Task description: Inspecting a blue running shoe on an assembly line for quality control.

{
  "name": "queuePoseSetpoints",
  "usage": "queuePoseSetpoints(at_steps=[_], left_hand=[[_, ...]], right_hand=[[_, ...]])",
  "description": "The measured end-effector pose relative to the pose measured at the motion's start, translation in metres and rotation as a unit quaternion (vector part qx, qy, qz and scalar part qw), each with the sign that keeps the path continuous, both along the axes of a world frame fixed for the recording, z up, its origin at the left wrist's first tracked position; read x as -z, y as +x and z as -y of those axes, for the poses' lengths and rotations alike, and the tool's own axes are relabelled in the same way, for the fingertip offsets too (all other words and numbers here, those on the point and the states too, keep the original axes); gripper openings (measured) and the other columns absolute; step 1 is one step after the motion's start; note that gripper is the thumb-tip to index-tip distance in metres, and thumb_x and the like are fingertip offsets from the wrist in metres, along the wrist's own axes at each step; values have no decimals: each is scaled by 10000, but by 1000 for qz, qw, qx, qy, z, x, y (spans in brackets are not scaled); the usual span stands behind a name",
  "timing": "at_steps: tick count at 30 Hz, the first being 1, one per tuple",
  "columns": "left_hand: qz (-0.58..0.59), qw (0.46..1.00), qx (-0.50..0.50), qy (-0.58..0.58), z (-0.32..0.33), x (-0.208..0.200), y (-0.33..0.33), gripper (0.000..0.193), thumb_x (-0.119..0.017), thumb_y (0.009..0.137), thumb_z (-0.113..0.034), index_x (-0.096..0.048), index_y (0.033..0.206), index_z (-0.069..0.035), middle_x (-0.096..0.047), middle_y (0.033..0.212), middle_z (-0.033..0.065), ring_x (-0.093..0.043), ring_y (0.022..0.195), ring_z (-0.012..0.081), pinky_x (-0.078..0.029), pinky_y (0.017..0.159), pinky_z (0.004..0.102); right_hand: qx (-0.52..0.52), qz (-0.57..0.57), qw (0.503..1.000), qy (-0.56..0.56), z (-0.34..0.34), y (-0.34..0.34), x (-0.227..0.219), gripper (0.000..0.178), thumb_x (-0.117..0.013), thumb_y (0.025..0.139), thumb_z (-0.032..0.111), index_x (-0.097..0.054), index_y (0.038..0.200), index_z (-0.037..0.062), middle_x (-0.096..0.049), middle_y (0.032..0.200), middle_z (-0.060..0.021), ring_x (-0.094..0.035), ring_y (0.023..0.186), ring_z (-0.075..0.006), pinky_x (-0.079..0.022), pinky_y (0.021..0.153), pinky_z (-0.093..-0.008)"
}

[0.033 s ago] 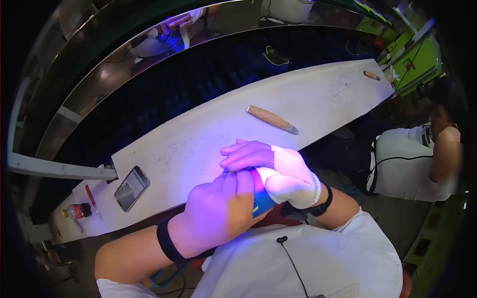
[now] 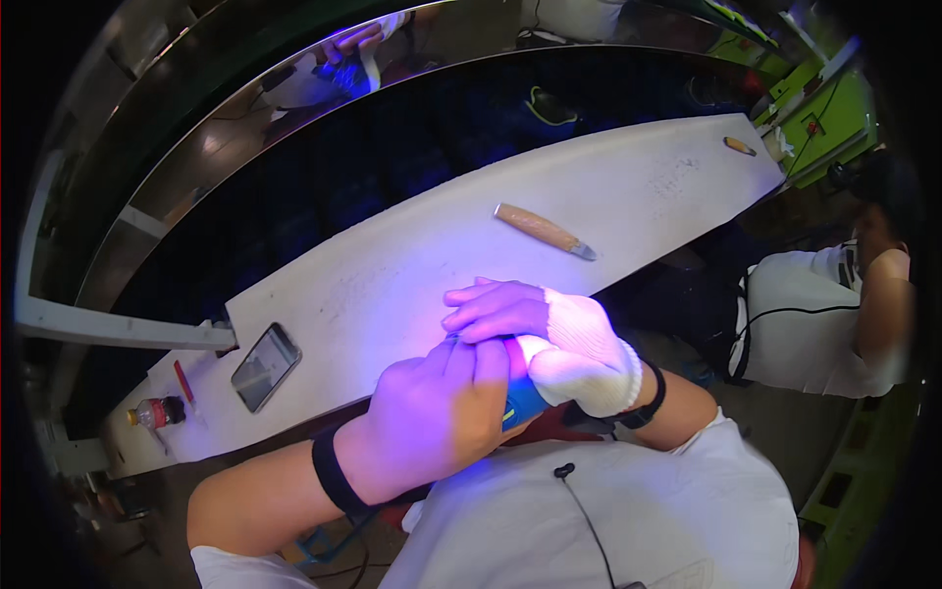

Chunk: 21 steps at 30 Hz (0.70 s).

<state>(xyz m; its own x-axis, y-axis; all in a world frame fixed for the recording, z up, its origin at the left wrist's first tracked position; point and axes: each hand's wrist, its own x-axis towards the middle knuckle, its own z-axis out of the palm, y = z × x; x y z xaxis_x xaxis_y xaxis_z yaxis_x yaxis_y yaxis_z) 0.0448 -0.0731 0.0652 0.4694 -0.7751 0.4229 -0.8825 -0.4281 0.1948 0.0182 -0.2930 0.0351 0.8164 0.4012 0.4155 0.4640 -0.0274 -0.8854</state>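
Close to my body, both hands hold a blue thing (image 2: 525,401) with a pinkish-red edge and a yellow-green mark; its kind is mostly hidden. My left hand (image 2: 432,412), bare with a black wristband, curls its fingers around the near-left side. Over the top lies my right hand (image 2: 535,329), in a white knit glove that leaves the fingertips bare. Its fingers, held together, reach across the left fingers, while the gloved thumb part presses against the blue thing. Violet light falls on both hands. Beyond them a wooden-handled knife (image 2: 540,229) with a short grey blade rests on the white bench.
On the white bench (image 2: 422,245) lie a phone (image 2: 267,367), a red pen (image 2: 184,381), a small bottle (image 2: 155,412) and a small yellow tool (image 2: 739,146). Behind runs a dark belt carrying a dark shoe (image 2: 551,106) with yellow-green trim. A person (image 2: 810,314) sits at right.
The whole view has shifted slightly, so things on the bench appear a little farther right. Both hands keep the same hold on the blue thing.
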Motion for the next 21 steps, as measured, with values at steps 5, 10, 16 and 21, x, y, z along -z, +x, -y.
queuePoseSetpoints(at_steps=[5, 10, 16, 21], left_hand=[[-33, 995, 48, 83, -62, -26, 16, 787, -937, 799, -519, -681, 1399, -80, -723, 1261, 201, -751, 1105, 337, -644, 791, 413], [-504, 833, -103, -203, -93, 0, -37, 960, -1032, 761, -387, -503, 1523, -139, -318, 1699, 263, -405, 1546, 395, -382, 1247, 499], [-445, 811, -234, -300, -114, 66, -80, 659, -935, 792, -140, -587, 1351, -127, -398, 1655, 231, -473, 1489, 355, -428, 1205, 461], [-436, 804, -218, -341, -122, 72, -76, 609, -945, 786, -132, -621, 1302, -114, -464, 1626, 211, -489, 1473, 318, -420, 1202, 440]], right_hand=[[43, 15, 995, -87, -19, -47, 5, 793, -838, 915, 221, -485, 1562, -69, -546, 1582, -341, -639, 1379, -484, -507, 1173, -550], [129, 145, 979, -71, -64, -46, 80, 747, -947, 767, 123, -624, 1438, 185, -609, 1543, -248, -665, 1355, -455, -565, 1094, -553], [128, 273, 928, -218, -90, -50, 99, 527, -937, 732, 224, -752, 1221, 286, -684, 1448, -92, -631, 1321, -383, -534, 1046, -571], [113, 300, 918, -233, -72, -30, 95, 494, -948, 696, 280, -799, 1165, 317, -679, 1434, -83, -621, 1313, -396, -563, 990, -573]])
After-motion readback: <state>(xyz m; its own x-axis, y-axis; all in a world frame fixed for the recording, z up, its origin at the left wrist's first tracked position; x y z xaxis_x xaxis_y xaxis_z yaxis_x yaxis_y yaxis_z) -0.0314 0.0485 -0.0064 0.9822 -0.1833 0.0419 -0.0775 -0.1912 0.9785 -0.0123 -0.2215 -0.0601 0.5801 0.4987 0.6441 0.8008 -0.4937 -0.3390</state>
